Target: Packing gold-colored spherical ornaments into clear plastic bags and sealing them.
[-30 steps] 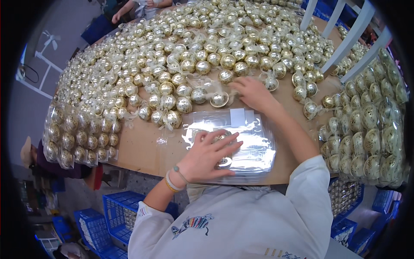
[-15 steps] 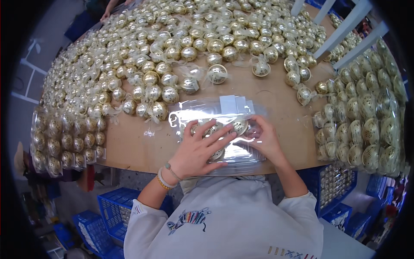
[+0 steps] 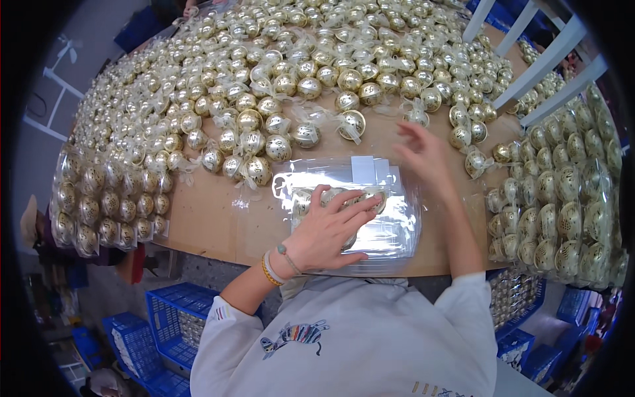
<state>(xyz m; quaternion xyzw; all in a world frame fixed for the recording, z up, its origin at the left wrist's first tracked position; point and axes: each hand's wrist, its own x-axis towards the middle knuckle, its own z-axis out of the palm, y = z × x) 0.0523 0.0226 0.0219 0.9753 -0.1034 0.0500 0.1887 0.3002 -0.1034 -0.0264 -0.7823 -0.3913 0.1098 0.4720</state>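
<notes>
One gold ball (image 3: 370, 197) now sits under my left hand (image 3: 329, 228), pinned flat on the stack of clear plastic packs (image 3: 397, 228). My right hand (image 3: 423, 151) has left it, fingers spread and empty, moving toward loose balls (image 3: 348, 122) ahead; next pick underway, I judge.

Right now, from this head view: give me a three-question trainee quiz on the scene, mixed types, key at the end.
1. True or false: the left hand lies flat on the clear plastic tray, over gold balls already in it.
2. Multiple choice: the right hand is a) gripping a blue crate, b) open above the table toward the loose gold balls, c) pressed on the tray.
3. Short answer: what stands to the person's right on the wooden table?

Key: 1 true. 2 b. 3 filled packs of gold balls.
</notes>
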